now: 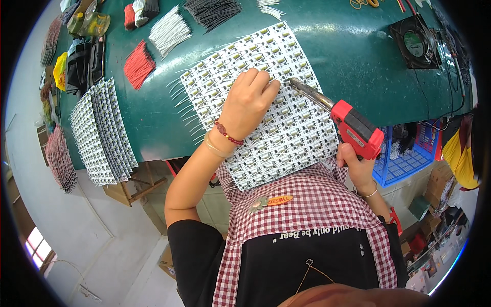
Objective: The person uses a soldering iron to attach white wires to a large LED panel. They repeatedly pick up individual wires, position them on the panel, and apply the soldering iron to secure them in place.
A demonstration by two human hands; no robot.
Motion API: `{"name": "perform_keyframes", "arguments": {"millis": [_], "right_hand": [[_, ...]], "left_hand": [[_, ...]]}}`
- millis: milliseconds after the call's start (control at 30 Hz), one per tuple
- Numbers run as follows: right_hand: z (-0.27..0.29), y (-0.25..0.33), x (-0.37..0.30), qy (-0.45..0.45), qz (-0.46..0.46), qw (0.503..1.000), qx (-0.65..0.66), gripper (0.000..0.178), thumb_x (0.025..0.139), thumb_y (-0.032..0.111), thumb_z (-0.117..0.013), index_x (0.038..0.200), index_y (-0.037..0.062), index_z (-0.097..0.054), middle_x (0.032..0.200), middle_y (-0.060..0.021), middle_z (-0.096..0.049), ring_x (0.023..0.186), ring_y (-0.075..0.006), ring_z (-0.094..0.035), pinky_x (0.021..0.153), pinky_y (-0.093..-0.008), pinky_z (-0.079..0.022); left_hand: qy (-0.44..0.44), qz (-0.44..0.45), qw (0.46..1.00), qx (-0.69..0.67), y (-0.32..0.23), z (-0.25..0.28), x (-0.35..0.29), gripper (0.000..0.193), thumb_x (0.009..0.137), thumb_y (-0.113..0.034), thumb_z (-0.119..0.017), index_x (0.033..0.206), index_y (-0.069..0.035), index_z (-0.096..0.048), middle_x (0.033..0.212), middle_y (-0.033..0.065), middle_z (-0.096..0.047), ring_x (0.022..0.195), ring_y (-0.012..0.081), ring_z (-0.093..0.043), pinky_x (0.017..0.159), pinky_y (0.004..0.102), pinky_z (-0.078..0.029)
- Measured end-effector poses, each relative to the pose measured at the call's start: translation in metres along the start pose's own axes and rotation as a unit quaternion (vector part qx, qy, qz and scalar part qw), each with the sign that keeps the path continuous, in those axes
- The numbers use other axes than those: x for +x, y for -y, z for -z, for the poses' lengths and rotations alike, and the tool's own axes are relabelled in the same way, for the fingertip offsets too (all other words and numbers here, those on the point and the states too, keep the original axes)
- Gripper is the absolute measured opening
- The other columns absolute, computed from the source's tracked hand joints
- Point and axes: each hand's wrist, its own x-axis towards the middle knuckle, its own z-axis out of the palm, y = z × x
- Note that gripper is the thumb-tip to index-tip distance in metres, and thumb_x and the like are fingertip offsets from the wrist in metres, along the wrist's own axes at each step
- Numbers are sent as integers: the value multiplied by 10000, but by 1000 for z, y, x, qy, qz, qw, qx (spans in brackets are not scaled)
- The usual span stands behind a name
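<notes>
A large white circuit board panel (302, 135) lies tilted at the table's front edge, covered in rows of small components, with thin white wires sticking out along its left side. My left hand (250, 94) is over the panel's middle, fingers pinched together close to its surface. Whatever is between those fingertips is too small to make out. In my right hand (355, 166) is a red and black soldering gun (360, 130), gripped by its handle. Its metal tip points left and reaches the panel just right of my left fingertips.
Bundles of red wires (139, 65), white wires (170, 31) and black wires (212, 13) lie on the green table (358, 61). More panels (99, 133) overlap at the left edge. A black fan (415, 42) stands far right, above a blue crate (404, 158).
</notes>
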Motion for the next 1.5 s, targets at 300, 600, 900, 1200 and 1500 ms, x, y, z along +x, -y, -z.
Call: {"name": "perform_keyframes", "arguments": {"millis": [300, 600, 900, 1200, 1500], "right_hand": [[-5, 1, -3, 18, 0, 997, -69, 245, 975, 175, -565, 787, 17, -571, 615, -29, -549, 527, -107, -514, 491, -254, -396], [1, -9, -5, 27, 20, 999, -6, 429, 986, 173, -536, 1327, -70, -448, 631, -41, -530, 520, -107, -488, 503, -252, -402], [2, -8, -3, 33, 46, 998, -3, 378, 985, 174, -534, 1271, -68, -482, 630, -44, -532, 512, -108, -488, 503, -252, -410], [5, -20, -4, 33, 18, 999, 13, 279, 972, 131, -552, 1175, -54, -501, 622, -38, -528, 502, -111, -491, 480, -251, -401], [5, -16, -3, 35, 7, 998, -46, 113, 951, 94, -584, 875, 12, -575, 644, -28, -556, 526, -96, -518, 487, -246, -415]], "left_hand": [[-4, 0, 1000, 5, 1, 0, 0, 260, 667, 54, -613, 903, -35, -677, 738, 59, -466, 702, 208, -485, 634, 323, -437], [32, -18, 998, 57, 1, 5, 0, 148, 724, -40, -607, 869, -27, -628, 803, 63, -499, 787, 208, -514, 701, 321, -433], [-47, -19, 993, 106, -10, 15, 2, 243, 691, -27, -649, 929, -65, -684, 767, 30, -512, 737, 198, -526, 655, 335, -421], [6, 15, 999, 42, -18, -1, -9, 249, 696, -30, -605, 940, 5, -636, 777, 75, -470, 761, 223, -496, 664, 331, -445], [1, 9, 999, 41, -19, -4, -8, 242, 684, -19, -608, 920, 29, -628, 790, 79, -491, 761, 218, -496, 665, 321, -447]]}}
